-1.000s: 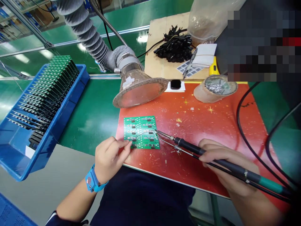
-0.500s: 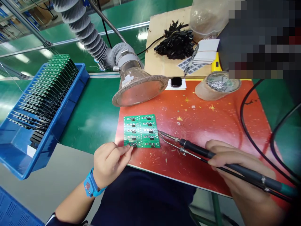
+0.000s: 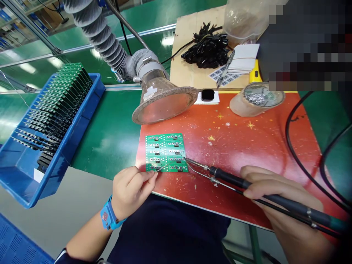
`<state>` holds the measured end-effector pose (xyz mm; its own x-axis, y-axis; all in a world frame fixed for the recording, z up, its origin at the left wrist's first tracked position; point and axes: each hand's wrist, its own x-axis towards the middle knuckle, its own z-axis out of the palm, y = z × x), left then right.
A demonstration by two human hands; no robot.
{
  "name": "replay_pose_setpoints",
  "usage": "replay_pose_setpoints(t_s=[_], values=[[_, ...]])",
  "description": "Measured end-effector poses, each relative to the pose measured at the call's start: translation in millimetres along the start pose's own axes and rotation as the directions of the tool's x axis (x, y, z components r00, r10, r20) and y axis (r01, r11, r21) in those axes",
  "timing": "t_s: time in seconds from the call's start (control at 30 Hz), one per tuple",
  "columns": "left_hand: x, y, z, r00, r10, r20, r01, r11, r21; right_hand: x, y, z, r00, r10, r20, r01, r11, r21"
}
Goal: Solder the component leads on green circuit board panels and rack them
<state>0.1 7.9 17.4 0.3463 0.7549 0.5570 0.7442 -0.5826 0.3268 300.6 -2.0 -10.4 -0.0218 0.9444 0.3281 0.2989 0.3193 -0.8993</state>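
Note:
A green circuit board with rows of small parts lies flat on the red mat. My left hand, with a blue wrist strap, is closed in a pinch at the board's lower left edge. A thin shiny tip shows just past its fingertips; what it belongs to is too small to make out. In my right hand is a dark soldering iron, held like a pen, with a thin feed tube clamped along it. The iron's tip is at the board's right edge, by the second row from the bottom.
A fume extractor hood hangs just behind the board. To the left, a blue bin holds upright circuit boards. Behind the mat are a tub, a smartwatch and black cables. Cords loop at the right.
The soldering iron's tip has moved down the board's right edge by about one row. My left hand keeps its pinch at the lower edge, and the view has shifted slightly.

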Motion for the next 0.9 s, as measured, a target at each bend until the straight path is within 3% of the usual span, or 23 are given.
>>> replay_pose_setpoints(t_s=[0.13,0.33,0.5,0.67,0.9], values=[[-1.5,1.5,-0.3,1.000,0.015,0.007,-0.015,1.000,0.008,-1.2,-15.8,5.7,0.996,0.090,0.002,-0.090,0.994,0.054],[-1.7,4.6,-1.1,0.999,0.041,0.029,-0.041,0.999,0.014,2.1,-26.6,11.7,0.995,0.091,-0.033,-0.090,0.995,0.045],[-4.6,7.7,-2.6,0.998,0.046,0.045,-0.046,0.999,0.007,-11.8,-17.0,3.7,0.995,0.075,-0.063,-0.070,0.995,0.077],[-6.4,8.0,-4.3,0.998,0.050,0.049,-0.050,0.999,0.002,-27.4,-3.3,-1.6,0.995,0.045,-0.091,-0.047,0.999,-0.022],[-4.9,8.8,-1.3,0.997,0.056,0.055,-0.057,0.998,0.014,-22.3,-6.2,-0.4,0.995,0.072,-0.065,-0.072,0.997,-0.010]])
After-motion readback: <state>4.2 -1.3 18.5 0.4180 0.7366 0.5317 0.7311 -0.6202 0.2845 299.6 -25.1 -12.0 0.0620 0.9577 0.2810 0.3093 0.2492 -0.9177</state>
